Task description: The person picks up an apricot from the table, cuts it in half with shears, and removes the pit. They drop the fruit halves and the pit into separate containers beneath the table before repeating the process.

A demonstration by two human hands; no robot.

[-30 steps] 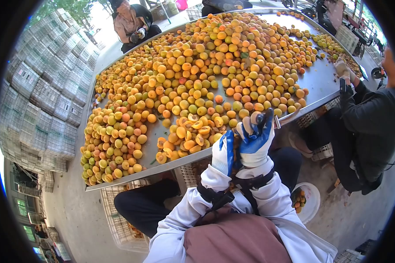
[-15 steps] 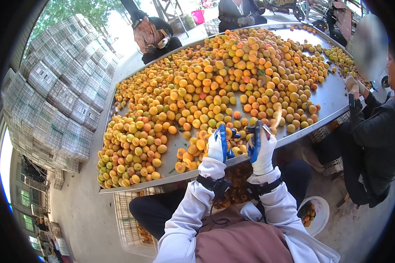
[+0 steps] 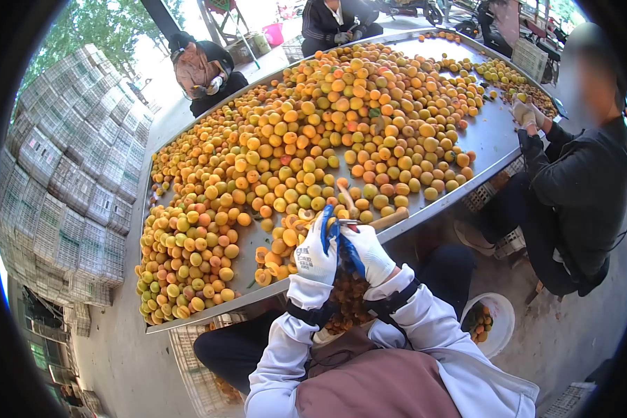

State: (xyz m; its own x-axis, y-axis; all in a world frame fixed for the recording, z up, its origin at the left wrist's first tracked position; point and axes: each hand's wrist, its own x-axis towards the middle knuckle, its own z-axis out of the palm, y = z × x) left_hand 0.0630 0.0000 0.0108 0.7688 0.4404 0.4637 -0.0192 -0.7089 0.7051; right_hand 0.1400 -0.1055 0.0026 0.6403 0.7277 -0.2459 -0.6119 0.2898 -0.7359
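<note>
My right hand (image 3: 367,254), in a white glove with blue palm, is closed round a tan-handled tool (image 3: 391,220) with a metal part; its two curved tan arms point away from me. Beside it, my left hand (image 3: 317,252), gloved alike, has its fingers drawn together at the metal part. I cannot tell what the left fingers hold. Both hands meet over the near edge of a metal table (image 3: 251,252). Just beyond them lie cut apricot halves (image 3: 294,224) and a large heap of whole apricots (image 3: 313,132). Below the hands, more cut apricots (image 3: 348,301) show between my knees.
Stacked plastic crates (image 3: 70,174) rise at the left. A white bucket (image 3: 503,327) with fruit stands at my right, and a crate (image 3: 191,355) at my left knee. One person (image 3: 578,188) sits at the right; two others (image 3: 202,73) sit across the table.
My hands have come together, the right moving left toward the left with the tool. The tool has tilted. The view has shifted, so the table sits further left and higher.
</note>
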